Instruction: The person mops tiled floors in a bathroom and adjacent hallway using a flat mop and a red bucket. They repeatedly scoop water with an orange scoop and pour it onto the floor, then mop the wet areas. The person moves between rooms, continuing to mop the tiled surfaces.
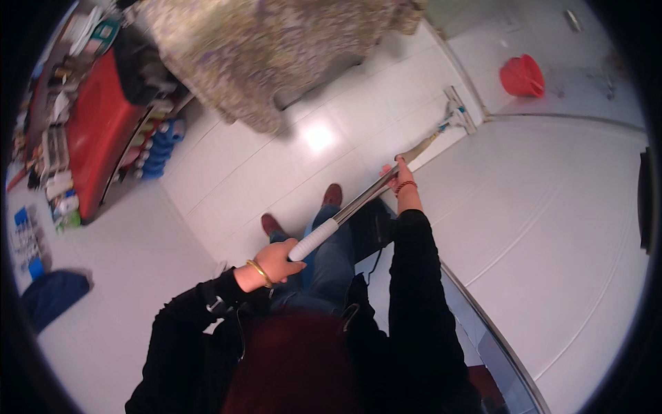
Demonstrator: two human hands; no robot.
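Both hands are on a mop [357, 206] with a metal pole and a white ribbed grip. My left hand [276, 260] wraps the end of the white grip, near my waist. Further along the pole, my right hand [399, 175] grips it from the side. The pole slants away to the upper right. Its flat mop head [459, 111] rests on the white tiled floor [320, 171], close to the glass partition and the corner of a white panel. A light-coloured pad seems to be on the head, though its detail is too small to tell.
A patterned cloth cover [269, 57] drapes over something ahead, with its hem near the floor. At left stands a red-topped table [98, 124] crowded with bottles and boxes. Beyond the glass lies a red bucket [521, 76]. To my right is a large white panel [538, 207].
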